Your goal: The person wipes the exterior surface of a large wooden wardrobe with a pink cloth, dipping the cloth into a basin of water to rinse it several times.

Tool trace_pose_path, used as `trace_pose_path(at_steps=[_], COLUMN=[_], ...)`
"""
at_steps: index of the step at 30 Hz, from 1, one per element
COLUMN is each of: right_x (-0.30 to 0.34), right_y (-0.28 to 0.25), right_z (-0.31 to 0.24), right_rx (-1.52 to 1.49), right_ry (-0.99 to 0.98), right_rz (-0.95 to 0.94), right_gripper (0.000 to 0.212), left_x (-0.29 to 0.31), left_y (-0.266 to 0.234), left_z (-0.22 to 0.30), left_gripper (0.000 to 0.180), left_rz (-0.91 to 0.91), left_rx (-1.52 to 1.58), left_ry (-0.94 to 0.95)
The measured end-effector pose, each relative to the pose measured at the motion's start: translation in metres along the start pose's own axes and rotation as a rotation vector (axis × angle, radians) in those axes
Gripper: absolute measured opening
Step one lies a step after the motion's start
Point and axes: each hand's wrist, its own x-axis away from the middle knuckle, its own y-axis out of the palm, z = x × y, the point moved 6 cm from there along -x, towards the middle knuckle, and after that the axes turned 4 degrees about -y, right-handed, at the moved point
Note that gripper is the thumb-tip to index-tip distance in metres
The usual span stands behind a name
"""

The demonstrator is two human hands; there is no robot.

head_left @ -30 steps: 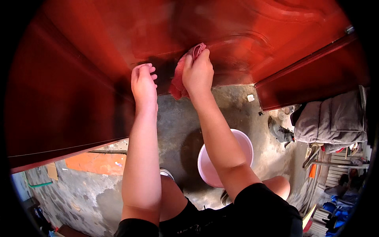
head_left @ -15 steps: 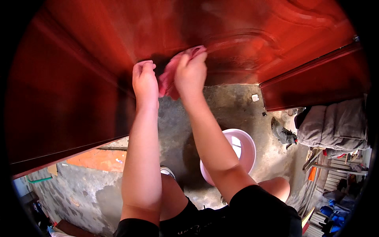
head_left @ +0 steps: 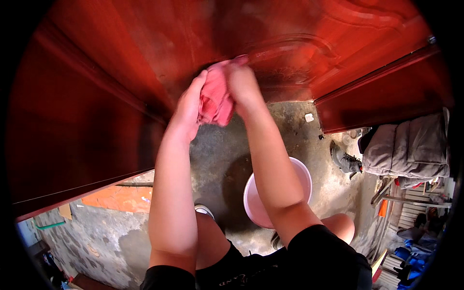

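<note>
A crumpled pink cloth (head_left: 216, 96) hangs between my two hands, close in front of a red-brown panelled door (head_left: 159, 43). My left hand (head_left: 189, 104) grips its left side, thumb upward, the other fingers partly hidden by the folds. My right hand (head_left: 243, 88), a little blurred, is closed on the upper right part, and a corner of the cloth sticks out above its knuckles. Below my right forearm, a pink basin (head_left: 303, 175) stands on the floor, partly covered by that arm.
Concrete floor (head_left: 212, 150) lies beneath. To the right are a dark laced shoe (head_left: 344, 158), a grey padded cloth bundle (head_left: 406, 150) and a small white piece (head_left: 309, 117) near the door's bottom edge. Another red-brown panel (head_left: 82, 125) closes off the left.
My left hand has moved right and taken hold of the cloth, which it was apart from before. The cloth now spreads between both hands. My right hand has shifted slightly right.
</note>
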Motion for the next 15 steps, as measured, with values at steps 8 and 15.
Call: trace_pose_path(at_steps=[8, 15], right_x=[0.002, -0.013], right_y=[-0.017, -0.035], right_z=[-0.033, -0.032], right_rx=[-0.205, 0.394], right_ry=[0.048, -0.218], right_rz=[-0.320, 0.123], right_gripper=[0.029, 0.030], left_x=[0.005, -0.002], left_y=[-0.002, -0.006], left_z=[0.000, 0.010], left_gripper=[0.067, 0.055], left_rz=[-0.060, 0.282], left_rx=[-0.136, -0.182], left_ry=[-0.002, 0.214])
